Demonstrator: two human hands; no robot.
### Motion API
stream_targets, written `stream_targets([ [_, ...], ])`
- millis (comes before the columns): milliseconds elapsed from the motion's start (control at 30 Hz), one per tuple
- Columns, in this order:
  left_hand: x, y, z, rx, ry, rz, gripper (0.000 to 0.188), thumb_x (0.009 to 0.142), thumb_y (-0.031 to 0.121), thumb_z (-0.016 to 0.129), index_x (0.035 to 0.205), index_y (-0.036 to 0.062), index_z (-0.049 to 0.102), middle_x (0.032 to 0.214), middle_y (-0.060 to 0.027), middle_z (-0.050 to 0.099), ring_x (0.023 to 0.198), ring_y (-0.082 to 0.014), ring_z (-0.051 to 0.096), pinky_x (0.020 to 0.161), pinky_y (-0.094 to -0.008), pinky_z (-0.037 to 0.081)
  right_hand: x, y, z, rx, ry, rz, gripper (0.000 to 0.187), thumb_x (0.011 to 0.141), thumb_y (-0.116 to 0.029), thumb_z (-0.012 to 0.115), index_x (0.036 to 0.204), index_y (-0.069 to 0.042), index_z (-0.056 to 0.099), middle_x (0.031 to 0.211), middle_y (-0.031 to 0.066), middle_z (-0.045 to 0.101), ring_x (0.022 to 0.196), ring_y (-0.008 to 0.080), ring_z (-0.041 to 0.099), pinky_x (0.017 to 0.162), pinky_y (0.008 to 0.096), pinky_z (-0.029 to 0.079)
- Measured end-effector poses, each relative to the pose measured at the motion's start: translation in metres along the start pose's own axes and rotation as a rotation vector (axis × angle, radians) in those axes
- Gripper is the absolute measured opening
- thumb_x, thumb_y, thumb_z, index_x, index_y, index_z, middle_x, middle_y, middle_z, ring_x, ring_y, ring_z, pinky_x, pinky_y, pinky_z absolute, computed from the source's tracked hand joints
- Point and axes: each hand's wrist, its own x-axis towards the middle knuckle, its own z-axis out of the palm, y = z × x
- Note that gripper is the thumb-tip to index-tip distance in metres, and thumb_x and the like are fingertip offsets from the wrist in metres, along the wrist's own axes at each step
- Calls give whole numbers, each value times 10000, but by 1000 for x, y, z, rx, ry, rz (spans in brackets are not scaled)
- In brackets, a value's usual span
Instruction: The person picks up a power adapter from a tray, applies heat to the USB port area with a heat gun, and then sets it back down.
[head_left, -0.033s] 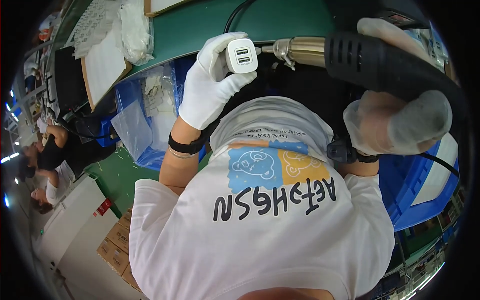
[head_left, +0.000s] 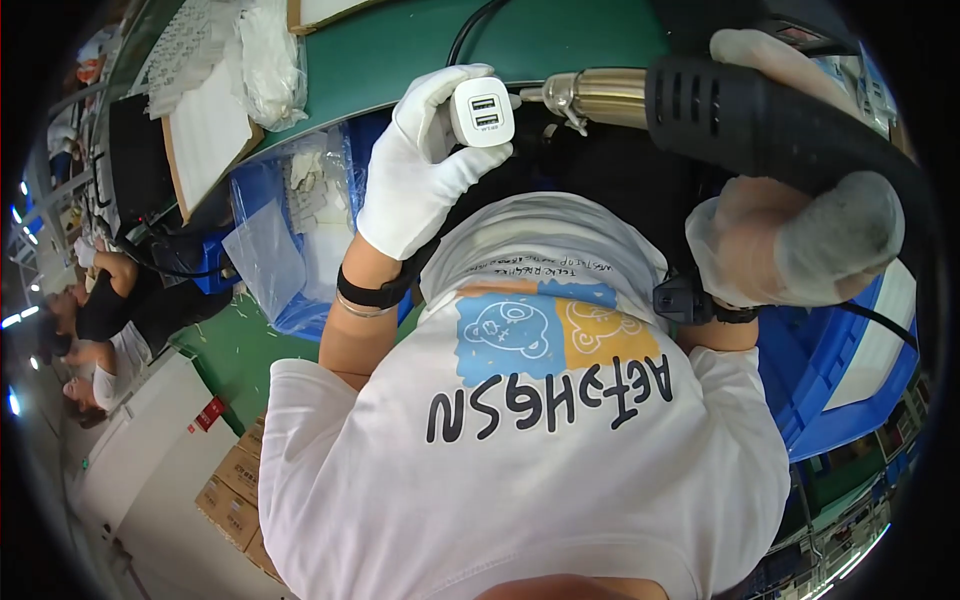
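Note:
In my white-gloved left hand [head_left: 418,165] I hold a white dual-port USB charger [head_left: 487,138] between thumb and fingers, with its two USB ports facing up toward me. My right hand [head_left: 795,235], in a thin whitish glove, is wrapped round the black slotted body of a hot-air gun [head_left: 740,125]. The gun's metal barrel [head_left: 612,95] points left. Its narrow tip ends close beside the charger's right side; I cannot tell whether the two touch. Part of the right hand is hidden behind the gun.
A green worktop [head_left: 590,35] lies along the far side, with a black cable [head_left: 465,40] across it. Clear plastic bags [head_left: 275,70] lie at the far left. Blue bins [head_left: 850,370] stand on both sides of me. People [head_left: 105,300] sit farther left, near stacked cartons [head_left: 228,510].
The hot-air gun and my right hand have shifted very slightly to the left and away from me. The left hand and the charger look unmoved.

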Motion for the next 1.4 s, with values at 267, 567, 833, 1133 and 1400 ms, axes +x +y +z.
stream_targets([
  [267, -1, -1, -2, 28, 14, 3, 588, 723, -69, 714, 1251, 43, 481, 1249, -56, 470, 1107, -171, 514, 937, -307, 472, 5, -22, -8, -185, -280, 64, 319, 978, -155, 389, 1251, 2, 442, 912, 192, 624, 639, 154, 616, 646, 227, 528],
  [567, -3, -2, -1, 17, 21, -29, 590, 726, -74, 711, 1254, 37, 473, 1246, -67, 467, 1101, -183, 524, 933, -315, 477, -4, -32, 28, -410, -66, 74, 304, 988, -144, 368, 1205, 43, 468, 906, 180, 630, 611, 152, 600, 607, 223, 506],
  [833, -3, -2, -2, 8, 19, -19, 590, 729, -75, 709, 1256, 36, 469, 1252, -68, 466, 1112, -184, 515, 928, -314, 479, 15, 4, 20, -199, 81, -79, 599, 969, -424, 309, 891, 64, 647, 789, 163, 674, 626, 200, 647, 664, 283, 531],
  [1133, -3, -4, -3, 44, 18, -13, 603, 726, -71, 715, 1265, 38, 469, 1252, -65, 465, 1120, -183, 508, 937, -315, 465, 21, 23, 21, 45, 136, -166, 704, 947, -530, 355, 775, 55, 706, 747, 165, 691, 636, 215, 674, 692, 308, 553],
  [1400, -2, 0, -1, 44, -3, -9, 601, 726, -61, 718, 1264, 45, 473, 1252, -63, 463, 1125, -186, 504, 940, -316, 464, 14, 28, 26, 115, 251, -178, 655, 934, -515, 423, 779, 59, 698, 753, 171, 691, 630, 208, 673, 676, 307, 556],
])
